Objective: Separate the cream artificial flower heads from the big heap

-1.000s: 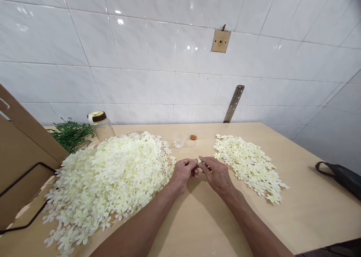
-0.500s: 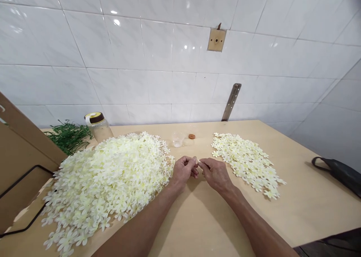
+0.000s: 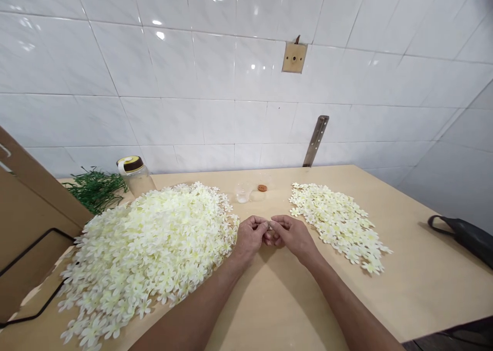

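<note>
Between left hand point(image 3: 250, 236) and right hand point(image 3: 295, 236), a tiny piece point(image 3: 270, 222), mostly hidden.

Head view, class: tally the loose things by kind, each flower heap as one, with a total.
Heaps of cream fabric flowers: 2
Brown-lidded clear plastic jar: 1
Small clear cup: 1
Small brown disc: 1
Bunch of green plastic sprigs: 1
Brown cardboard box: 1
Black bag: 1
Total: 8

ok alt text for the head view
A left hand and right hand pinch a small piece together over a tan table, with a big pile of cream flowers to the left and a small pile to the right. White tiled wall behind.
</note>
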### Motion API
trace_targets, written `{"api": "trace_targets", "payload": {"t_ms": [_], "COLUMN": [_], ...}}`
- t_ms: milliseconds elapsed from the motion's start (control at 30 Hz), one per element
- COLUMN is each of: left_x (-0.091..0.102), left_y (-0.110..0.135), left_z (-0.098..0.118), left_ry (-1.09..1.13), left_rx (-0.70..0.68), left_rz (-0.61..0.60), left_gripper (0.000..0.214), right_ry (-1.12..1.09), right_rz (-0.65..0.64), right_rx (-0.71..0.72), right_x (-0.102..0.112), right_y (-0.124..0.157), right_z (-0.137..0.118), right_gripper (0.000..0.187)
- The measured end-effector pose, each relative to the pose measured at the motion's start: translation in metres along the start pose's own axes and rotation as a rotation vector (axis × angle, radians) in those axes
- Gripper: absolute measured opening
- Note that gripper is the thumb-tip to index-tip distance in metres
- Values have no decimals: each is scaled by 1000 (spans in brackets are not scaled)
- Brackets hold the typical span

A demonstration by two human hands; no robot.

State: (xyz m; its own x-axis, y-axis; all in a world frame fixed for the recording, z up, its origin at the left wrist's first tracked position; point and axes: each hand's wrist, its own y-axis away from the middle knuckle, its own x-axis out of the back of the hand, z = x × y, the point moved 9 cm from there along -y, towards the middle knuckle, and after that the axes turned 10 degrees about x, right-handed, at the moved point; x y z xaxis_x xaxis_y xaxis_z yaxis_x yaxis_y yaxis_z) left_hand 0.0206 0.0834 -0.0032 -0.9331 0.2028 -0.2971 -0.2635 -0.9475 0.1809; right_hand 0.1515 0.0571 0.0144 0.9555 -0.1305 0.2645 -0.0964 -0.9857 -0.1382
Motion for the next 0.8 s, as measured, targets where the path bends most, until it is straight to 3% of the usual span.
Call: {"api": "trace_targets", "payload": {"t_ms": [200, 333, 500, 800], "left_x": [-1, -1, 4, 5], "left_y": [3, 7, 5, 0], "left_z": [7, 9, 6, 5], "left_ry": [-125, -188, -186, -131], "left_rx": [-120, -182, -183, -83], "left_rz": [40, 65, 99, 63], "left_gripper": [20, 18, 21, 23], "right_ry": [-182, -235, -214, -117], "right_rz": [-183, -109, 25, -21], "right_rx": [-98, -137, -36, -14], "right_x": [-12, -5, 7, 1], "right_y": [4, 1, -2, -2], "right_z": [5, 13, 1, -2], "right_gripper": [44, 42, 38, 37]}}
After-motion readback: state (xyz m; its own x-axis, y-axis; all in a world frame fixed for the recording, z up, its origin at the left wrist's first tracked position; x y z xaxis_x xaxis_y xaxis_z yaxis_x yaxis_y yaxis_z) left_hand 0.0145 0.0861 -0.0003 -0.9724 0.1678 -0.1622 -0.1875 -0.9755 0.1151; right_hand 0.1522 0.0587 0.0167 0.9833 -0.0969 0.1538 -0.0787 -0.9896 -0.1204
